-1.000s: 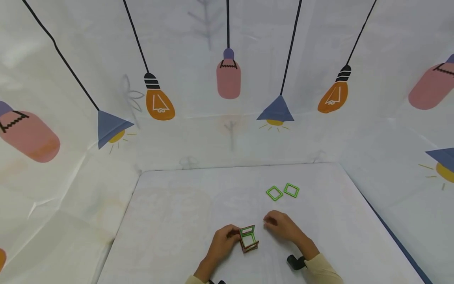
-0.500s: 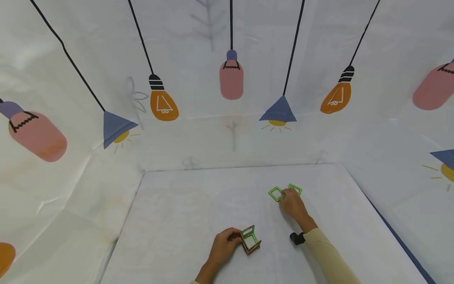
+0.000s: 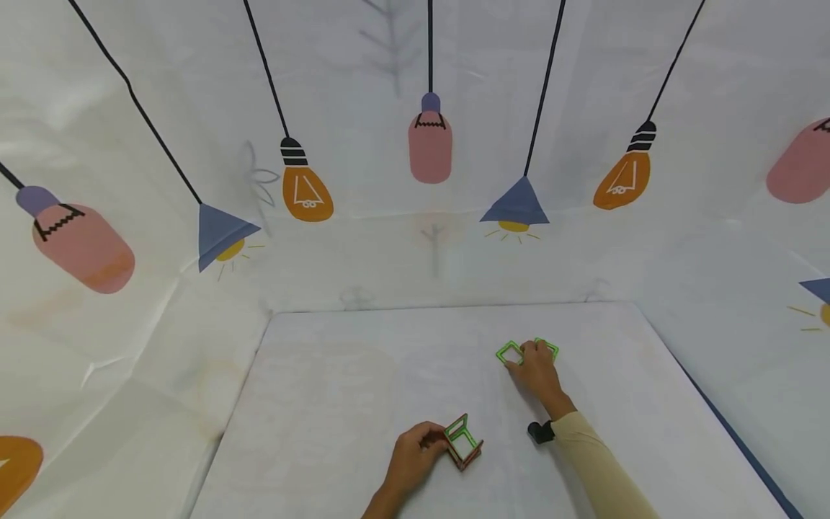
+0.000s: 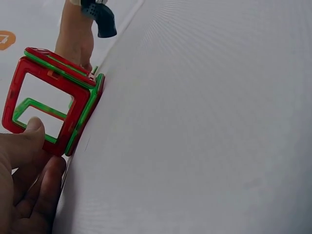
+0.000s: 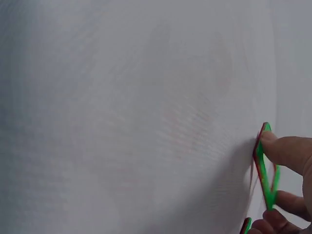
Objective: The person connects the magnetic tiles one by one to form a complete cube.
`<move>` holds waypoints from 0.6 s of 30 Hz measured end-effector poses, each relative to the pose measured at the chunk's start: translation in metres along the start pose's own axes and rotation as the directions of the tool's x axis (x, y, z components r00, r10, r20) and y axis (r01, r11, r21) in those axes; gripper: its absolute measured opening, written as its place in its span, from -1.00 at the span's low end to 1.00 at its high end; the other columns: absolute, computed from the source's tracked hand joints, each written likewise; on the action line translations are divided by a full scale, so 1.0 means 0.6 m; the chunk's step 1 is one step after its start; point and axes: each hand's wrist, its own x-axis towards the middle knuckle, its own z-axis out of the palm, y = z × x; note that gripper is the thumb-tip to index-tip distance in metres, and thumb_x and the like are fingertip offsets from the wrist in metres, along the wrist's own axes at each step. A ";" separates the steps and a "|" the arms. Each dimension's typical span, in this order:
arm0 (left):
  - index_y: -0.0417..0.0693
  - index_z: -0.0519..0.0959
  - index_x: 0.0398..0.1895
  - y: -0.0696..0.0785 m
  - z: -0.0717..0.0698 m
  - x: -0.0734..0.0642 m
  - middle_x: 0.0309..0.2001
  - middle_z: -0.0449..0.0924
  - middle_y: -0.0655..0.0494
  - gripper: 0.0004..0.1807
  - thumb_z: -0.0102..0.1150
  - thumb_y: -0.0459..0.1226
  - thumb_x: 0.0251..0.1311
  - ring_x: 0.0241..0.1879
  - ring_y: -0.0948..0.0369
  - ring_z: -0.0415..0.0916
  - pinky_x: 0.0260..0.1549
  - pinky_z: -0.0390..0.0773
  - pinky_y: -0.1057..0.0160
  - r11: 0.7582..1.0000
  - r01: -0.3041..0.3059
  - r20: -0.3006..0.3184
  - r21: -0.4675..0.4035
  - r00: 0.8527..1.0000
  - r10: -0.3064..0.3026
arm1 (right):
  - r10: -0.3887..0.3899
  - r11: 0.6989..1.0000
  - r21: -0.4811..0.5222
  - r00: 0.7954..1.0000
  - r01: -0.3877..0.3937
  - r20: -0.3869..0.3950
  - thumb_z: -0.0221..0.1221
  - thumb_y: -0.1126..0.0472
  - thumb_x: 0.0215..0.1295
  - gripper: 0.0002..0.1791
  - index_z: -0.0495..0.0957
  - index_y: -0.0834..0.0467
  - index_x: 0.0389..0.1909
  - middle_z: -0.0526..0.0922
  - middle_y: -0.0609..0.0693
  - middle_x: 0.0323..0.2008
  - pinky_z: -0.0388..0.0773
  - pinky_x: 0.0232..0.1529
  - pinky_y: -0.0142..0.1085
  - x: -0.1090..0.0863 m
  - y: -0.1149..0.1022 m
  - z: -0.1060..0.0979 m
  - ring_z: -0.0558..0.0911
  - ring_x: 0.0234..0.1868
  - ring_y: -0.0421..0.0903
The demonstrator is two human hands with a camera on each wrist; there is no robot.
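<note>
My left hand (image 3: 413, 455) grips an open box-like build of red and green square magnetic tiles (image 4: 76, 117) by its near side. In the left wrist view the thumb lies on the inner edge of a red square, with the other fingers curled below. Farther back, my right hand (image 3: 537, 369) pinches the left of two green square magnetic tiles (image 5: 265, 181) between thumb and fingers. That tile shows a red side edge in the right wrist view. The second green tile (image 3: 553, 348) lies partly hidden behind the fingers.
Both hands work over a white table (image 3: 337, 404). White sheeting printed with lamps and bulbs (image 3: 308, 194) surrounds its back and sides. A dark wrist camera (image 3: 541, 432) sits at the right sleeve.
My right hand has reached forward and right from beside the build to the two green tiles, and now pinches the left one. The left hand keeps its hold; the build has turned slightly.
</note>
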 end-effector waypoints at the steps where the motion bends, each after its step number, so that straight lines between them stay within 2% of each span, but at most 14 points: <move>1: 0.05 0.68 -0.16 -0.001 0.000 0.000 -0.29 0.74 0.22 -0.78 0.41 -0.19 0.12 -0.36 0.48 0.55 -0.36 0.59 0.42 1.000 -0.001 0.001 -0.001 1.000 0.001 | 0.007 1.000 0.016 1.000 -0.007 -0.002 0.42 0.15 0.16 -0.48 0.45 0.43 -0.07 0.41 0.30 -0.19 0.53 -0.22 0.01 0.000 -0.001 0.000 0.44 -0.16 0.17; 4: 0.04 0.68 -0.16 -0.001 0.000 0.002 -0.29 0.74 0.22 -0.78 0.40 -0.18 0.12 -0.34 0.48 0.56 -0.34 0.60 0.41 1.000 -0.004 0.010 -0.002 1.000 0.004 | 0.028 0.998 0.058 0.999 -0.029 0.022 0.38 0.18 0.20 -0.43 0.39 0.39 0.09 0.50 0.34 -0.12 0.53 -0.17 0.04 0.000 -0.003 0.001 0.50 -0.12 0.19; 9: 0.04 0.68 -0.15 -0.001 0.000 0.003 -0.28 0.73 0.23 -0.78 0.40 -0.19 0.13 -0.33 0.48 0.57 -0.33 0.61 0.41 1.000 -0.001 0.020 0.010 1.000 0.001 | 0.010 0.994 0.108 0.999 -0.015 0.045 0.31 0.27 0.28 -0.44 0.34 0.31 0.23 0.59 0.24 -0.19 0.51 -0.21 -0.04 -0.003 -0.005 0.004 0.55 -0.22 0.06; 11: 0.04 0.68 -0.15 -0.001 -0.001 0.003 -0.29 0.73 0.24 -0.78 0.40 -0.19 0.13 -0.33 0.47 0.57 -0.33 0.61 0.41 1.000 0.004 0.022 0.014 1.000 -0.004 | -0.023 0.993 0.114 1.000 0.022 0.015 0.31 0.30 0.27 -0.50 0.41 0.29 0.19 0.59 0.18 -0.26 0.50 -0.26 -0.10 -0.007 -0.005 0.007 0.54 -0.28 0.01; 15: 0.04 0.67 -0.16 0.000 -0.003 0.003 -0.29 0.72 0.25 -0.78 0.40 -0.19 0.13 -0.33 0.47 0.56 -0.34 0.60 0.41 1.000 0.017 0.026 0.020 0.999 -0.018 | -0.111 0.987 0.111 0.992 0.117 -0.063 0.36 0.32 0.20 -0.66 0.56 0.32 -0.02 0.60 0.11 -0.36 0.46 -0.36 -0.21 -0.020 -0.005 0.014 0.51 -0.37 -0.08; 18: 0.04 0.67 -0.16 -0.001 -0.003 0.001 -0.29 0.72 0.25 -0.79 0.40 -0.19 0.13 -0.34 0.48 0.55 -0.34 0.60 0.42 1.000 0.017 0.026 0.024 0.999 -0.018 | -0.124 0.984 0.120 0.989 0.134 -0.084 0.40 0.30 0.16 -0.68 0.59 0.31 -0.09 0.59 0.05 -0.41 0.40 -0.40 -0.29 -0.031 -0.004 0.016 0.46 -0.41 -0.12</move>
